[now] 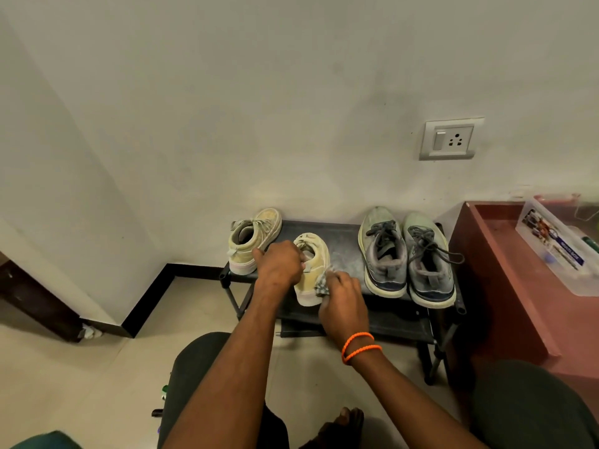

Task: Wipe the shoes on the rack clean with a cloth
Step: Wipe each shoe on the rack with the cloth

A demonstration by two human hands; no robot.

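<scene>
Against a pale wall, a low black shoe rack [343, 231] carries a cream suede sneaker [312, 270]; left hand [280, 265] curls over its collar, right hand [340, 296] fingers pinch a grey checked cloth [323, 283] against its side; hard rubbing could tip it off the front edge

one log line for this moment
step: wiping | left hand: holds cream shoe | right hand: presses cloth on its side | grey pair: untouched

Head view; looks steeply down, close over rack [343, 231].
</scene>
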